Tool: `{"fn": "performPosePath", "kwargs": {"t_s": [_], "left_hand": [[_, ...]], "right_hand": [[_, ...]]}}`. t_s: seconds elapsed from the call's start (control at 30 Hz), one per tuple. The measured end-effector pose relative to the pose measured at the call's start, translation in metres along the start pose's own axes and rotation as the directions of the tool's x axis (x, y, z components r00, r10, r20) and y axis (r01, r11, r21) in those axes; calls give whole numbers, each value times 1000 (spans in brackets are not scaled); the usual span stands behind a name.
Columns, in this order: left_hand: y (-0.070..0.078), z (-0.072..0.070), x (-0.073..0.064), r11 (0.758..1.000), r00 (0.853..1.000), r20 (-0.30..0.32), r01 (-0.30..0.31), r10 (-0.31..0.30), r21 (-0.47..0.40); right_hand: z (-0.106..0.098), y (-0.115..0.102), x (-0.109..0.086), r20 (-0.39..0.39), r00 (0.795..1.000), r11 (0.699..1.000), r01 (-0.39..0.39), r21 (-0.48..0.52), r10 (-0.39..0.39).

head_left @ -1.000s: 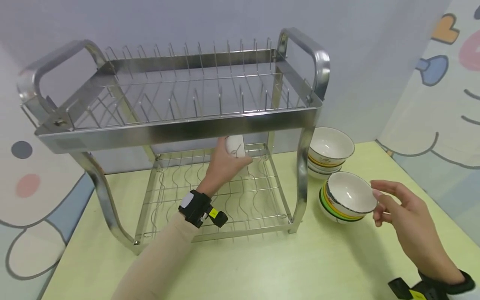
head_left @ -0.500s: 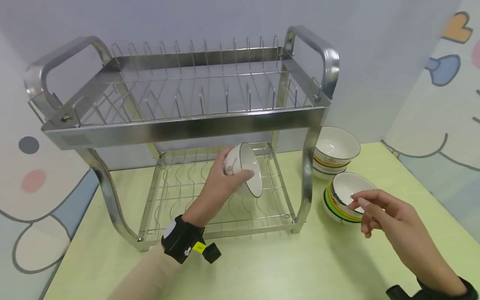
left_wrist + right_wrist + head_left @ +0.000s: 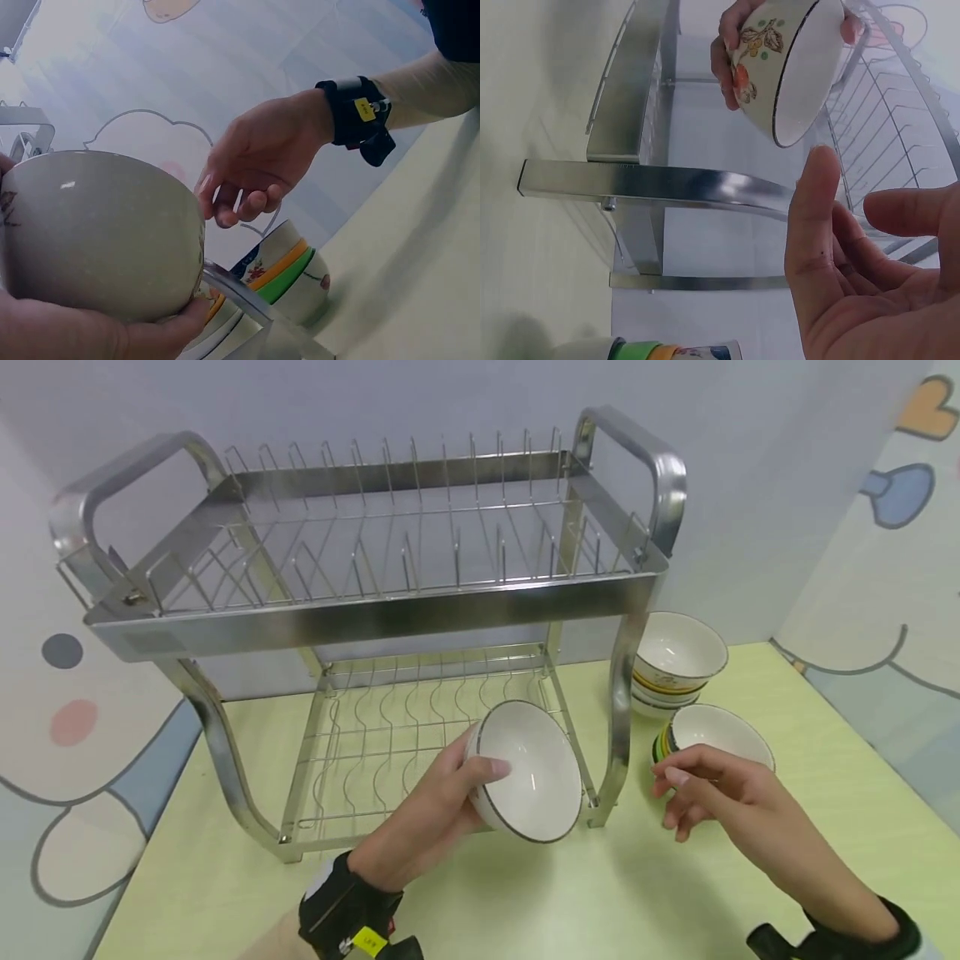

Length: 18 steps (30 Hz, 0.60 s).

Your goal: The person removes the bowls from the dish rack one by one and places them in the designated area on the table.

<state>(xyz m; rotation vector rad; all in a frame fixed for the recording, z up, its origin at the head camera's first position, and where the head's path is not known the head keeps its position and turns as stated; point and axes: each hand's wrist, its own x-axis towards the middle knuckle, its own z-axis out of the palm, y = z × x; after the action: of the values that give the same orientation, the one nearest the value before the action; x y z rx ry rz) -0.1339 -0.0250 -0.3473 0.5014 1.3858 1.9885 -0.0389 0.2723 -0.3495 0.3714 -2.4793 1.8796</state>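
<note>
My left hand [image 3: 442, 793] grips a white bowl [image 3: 531, 772] with a dark rim, thumb over the edge and fingers underneath. The bowl is tilted toward me, in front of the lower shelf of the metal dish rack [image 3: 375, 618]. In the right wrist view, leaf and flower prints show on the bowl's outside [image 3: 761, 52]. To the right, my right hand [image 3: 720, 797] hangs in the air with loosely bent fingers and holds nothing. It partly covers the nearer stack of bowls [image 3: 723, 731] in the head view; the two hands are apart.
A second stack of bowls [image 3: 678, 652] stands behind the nearer one, right of the rack. The rack's upper tier [image 3: 382, 610] overhangs the wire lower shelf [image 3: 390, 735]. A pale green table [image 3: 225, 910] lies beneath, with walls behind.
My left hand has drawn the bowl out from the lower shelf toward me and turned its inside into view. My right hand has moved left, across the front of the nearer stack.
</note>
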Motion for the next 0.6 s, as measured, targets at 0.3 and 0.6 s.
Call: {"fn": "performPosePath", "kwargs": {"t_s": [0.3, 0.6], "left_hand": [[-12, 15, -16, 992, 993, 118, -3, 18, -130], [-23, 34, -31, 980, 984, 171, -4, 39, -200]], "right_hand": [[23, -3, 3, 138, 989, 987, -68, 148, 47], [49, -2, -1, 281, 959, 936, -137, 325, 43]]}}
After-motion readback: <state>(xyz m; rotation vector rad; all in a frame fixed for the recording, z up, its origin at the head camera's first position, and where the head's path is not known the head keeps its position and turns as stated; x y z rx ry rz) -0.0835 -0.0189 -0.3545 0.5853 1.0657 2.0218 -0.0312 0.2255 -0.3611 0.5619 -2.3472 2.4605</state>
